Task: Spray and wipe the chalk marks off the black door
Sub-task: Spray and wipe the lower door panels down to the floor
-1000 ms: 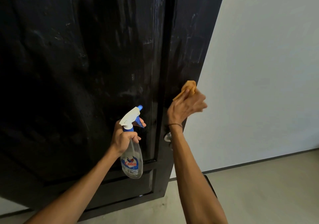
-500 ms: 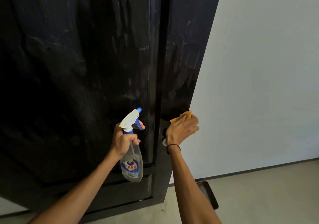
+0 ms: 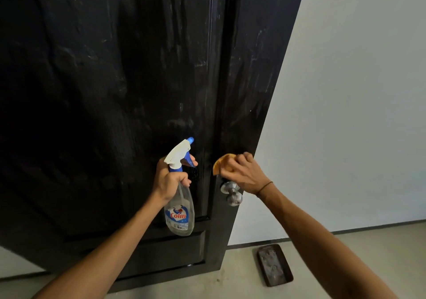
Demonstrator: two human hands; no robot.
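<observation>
The black door (image 3: 115,91) filled the left of the scene, faint chalk smears (image 3: 255,52) showing on its right stile and centre panel, so wiping looked unfinished. The spray bottle (image 3: 179,209) hung near its middle, the left hand (image 3: 169,181) curled round its neck. Just above the knob (image 3: 231,194), the right hand (image 3: 244,173) pinched an orange cloth (image 3: 221,164) against the door.
</observation>
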